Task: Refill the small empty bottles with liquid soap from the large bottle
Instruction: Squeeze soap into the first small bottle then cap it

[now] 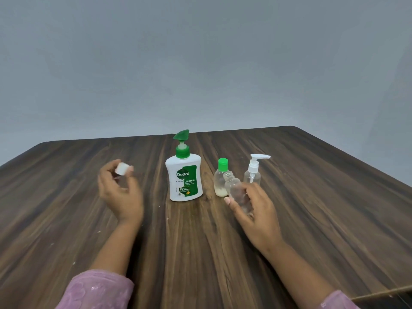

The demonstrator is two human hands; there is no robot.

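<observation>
Blurred white cap [122,169] between fingertips [130,168]

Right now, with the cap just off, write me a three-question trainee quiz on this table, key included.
1. True or false: the green-capped small bottle is completely empty.
2. Which hand holds the white cap? A) left hand B) right hand C) neither
3. Fill in: the open clear bottle in the right hand is tilted with its mouth toward the ____ pump bottle.

Key
1. False: a little pale liquid sits at its bottom.
2. A: the cap is pinched in the left fingertips, above the table.
3. Dettol: the large white and green one. The clear pump bottle stands behind the hand.
</observation>
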